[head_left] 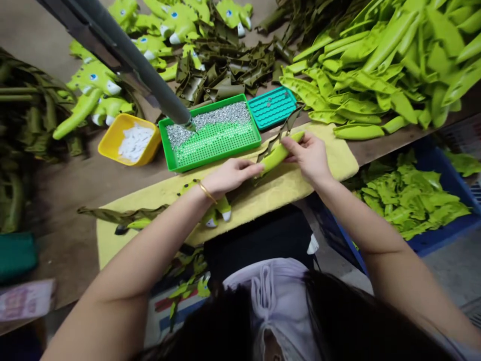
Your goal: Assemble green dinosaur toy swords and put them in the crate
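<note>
Over the yellow cloth (330, 150), a curved light-green plastic toy part (277, 157) lies between my two hands. My right hand (310, 155) pinches its upper right end, and my left hand (233, 175) grips the lower left end between thumb and fingers. Against that part runs a dark olive strip (287, 123); I cannot tell whether it is attached. Partly under my left wrist is a green dinosaur-like toy piece (221, 208) with white-tipped feet. Another olive strip (124, 215) lies on the cloth to the left.
A green perforated tray (210, 145) of small metal pieces stands beyond my hands, beside a yellow tub (143, 143) and teal tray (272, 108). A grey pole (150, 75) slants overhead. Green parts (398, 65) are heaped right, above a blue bin (443, 225).
</note>
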Demonstrator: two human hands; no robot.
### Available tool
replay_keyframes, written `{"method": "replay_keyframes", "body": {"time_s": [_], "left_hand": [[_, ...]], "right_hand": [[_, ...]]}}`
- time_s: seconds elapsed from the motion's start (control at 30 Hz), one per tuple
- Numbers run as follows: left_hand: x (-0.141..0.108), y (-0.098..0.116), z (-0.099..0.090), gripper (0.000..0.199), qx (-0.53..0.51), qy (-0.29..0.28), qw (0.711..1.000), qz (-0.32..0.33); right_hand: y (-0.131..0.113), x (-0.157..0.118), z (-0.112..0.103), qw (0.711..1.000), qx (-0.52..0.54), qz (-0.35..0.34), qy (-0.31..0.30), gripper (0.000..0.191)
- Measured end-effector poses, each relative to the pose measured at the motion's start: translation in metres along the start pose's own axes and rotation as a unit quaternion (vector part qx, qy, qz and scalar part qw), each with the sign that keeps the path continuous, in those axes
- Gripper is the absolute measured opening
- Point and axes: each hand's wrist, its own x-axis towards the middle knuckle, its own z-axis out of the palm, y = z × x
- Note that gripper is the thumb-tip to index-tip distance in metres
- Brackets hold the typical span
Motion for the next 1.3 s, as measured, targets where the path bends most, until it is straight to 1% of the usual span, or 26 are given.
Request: {"method": "replay_keyframes", "body": {"time_s": [0.03,0.07,0.13,0.17,0.2,0.27,0.3,0.33,0.4,0.53,0.63,0.73,0.8,0.83,0.87,0.9,0.93,1.0,1.03,1.07,1.1,1.13,1.17,1.2,1.23,1.3], "left_hand": [[0.0,0.0,0.002,0.053,-0.001,-0.006,1.0,-0.007],[-0.001,0.0,0.004,0.051,-0.012,-0.016,1.0,-0.015],[-0.002,-0.001,0.005,0.048,-0.04,-0.021,0.999,-0.025],[-0.002,-0.003,0.005,0.046,-0.044,-0.022,0.998,-0.027],[-0.003,-0.004,0.004,0.043,-0.04,-0.026,0.999,-0.025],[-0.004,-0.007,0.003,0.039,-0.023,-0.041,0.999,-0.015],[-0.004,-0.007,0.002,0.039,-0.016,-0.052,0.998,-0.012],[-0.005,-0.008,0.001,0.039,-0.012,-0.061,0.998,-0.012],[-0.005,-0.007,0.0,0.041,-0.015,-0.071,0.997,-0.026],[-0.008,-0.003,-0.002,0.051,-0.033,-0.06,0.996,-0.059],[-0.008,-0.001,-0.002,0.052,-0.028,-0.058,0.997,-0.049],[-0.007,-0.002,-0.002,0.045,-0.017,-0.068,0.997,-0.032],[-0.007,-0.003,-0.002,0.04,-0.023,-0.079,0.996,-0.025],[-0.006,-0.003,-0.003,0.038,-0.028,-0.084,0.996,-0.024],[-0.007,-0.003,-0.003,0.038,-0.035,-0.087,0.995,-0.022],[-0.007,-0.004,-0.004,0.038,-0.04,-0.088,0.995,-0.019],[-0.008,-0.004,-0.005,0.039,-0.041,-0.086,0.995,-0.015],[-0.01,-0.003,-0.007,0.041,-0.028,-0.072,0.997,0.003],[-0.012,-0.002,-0.007,0.042,-0.015,-0.062,0.998,0.017],[-0.012,-0.001,-0.007,0.044,-0.001,-0.051,0.998,0.032],[-0.013,-0.001,-0.006,0.046,0.013,-0.037,0.998,0.046],[-0.013,0.0,-0.005,0.048,0.025,-0.023,0.998,0.059],[-0.014,0.001,-0.003,0.05,0.034,-0.012,0.997,0.069],[-0.014,0.002,-0.001,0.052,0.041,-0.003,0.996,0.077],[-0.014,0.003,0.001,0.052,0.045,0.002,0.995,0.085],[-0.016,0.003,0.003,0.051,0.051,0.002,0.994,0.095]], "right_hand": [[0.003,0.0,-0.001,0.996,-0.081,-0.039,0.012,0.063],[0.005,0.0,-0.005,0.981,-0.174,-0.086,0.024,0.066],[0.007,0.0,-0.015,0.921,-0.338,-0.189,0.031,0.073],[0.006,-0.001,-0.02,0.889,-0.392,-0.237,0.012,0.076],[0.006,-0.001,-0.022,0.861,-0.425,-0.278,-0.026,0.077],[0.006,-0.002,-0.024,0.813,-0.452,-0.343,-0.134,0.065],[0.008,-0.002,-0.022,0.794,-0.453,-0.364,-0.18,0.058],[0.01,-0.001,-0.021,0.781,-0.45,-0.377,-0.212,0.052],[0.014,0.002,-0.018,0.775,-0.441,-0.385,-0.239,0.049],[0.018,0.009,-0.014,0.775,-0.407,-0.403,-0.267,0.051],[0.019,0.011,-0.008,0.768,-0.385,-0.429,-0.278,0.046],[0.021,0.011,-0.001,0.764,-0.373,-0.435,-0.296,0.042],[0.02,0.009,0.001,0.77,-0.364,-0.427,-0.304,0.039],[0.019,0.006,0.0,0.78,-0.358,-0.417,-0.299,0.038],[0.016,0.002,-0.001,0.799,-0.349,-0.4,-0.283,0.038],[0.013,-0.003,-0.003,0.829,-0.335,-0.372,-0.251,0.039],[0.011,-0.01,-0.005,0.867,-0.312,-0.33,-0.202,0.041],[0.007,-0.023,-0.005,0.947,-0.232,-0.207,-0.087,0.048],[0.007,-0.03,-0.003,0.975,-0.174,-0.133,-0.046,0.053],[0.008,-0.036,0.002,0.992,-0.11,-0.06,-0.032,0.056],[0.01,-0.04,0.008,0.998,-0.045,0.001,-0.042,0.057],[0.012,-0.044,0.016,0.997,0.014,0.043,-0.068,0.057],[0.014,-0.046,0.024,0.991,0.066,0.063,-0.093,0.054],[0.017,-0.049,0.031,0.986,0.108,0.066,-0.105,0.051],[0.019,-0.051,0.037,0.983,0.14,0.058,-0.102,0.048],[0.023,-0.055,0.043,0.981,0.179,0.04,-0.062,0.045]]}}
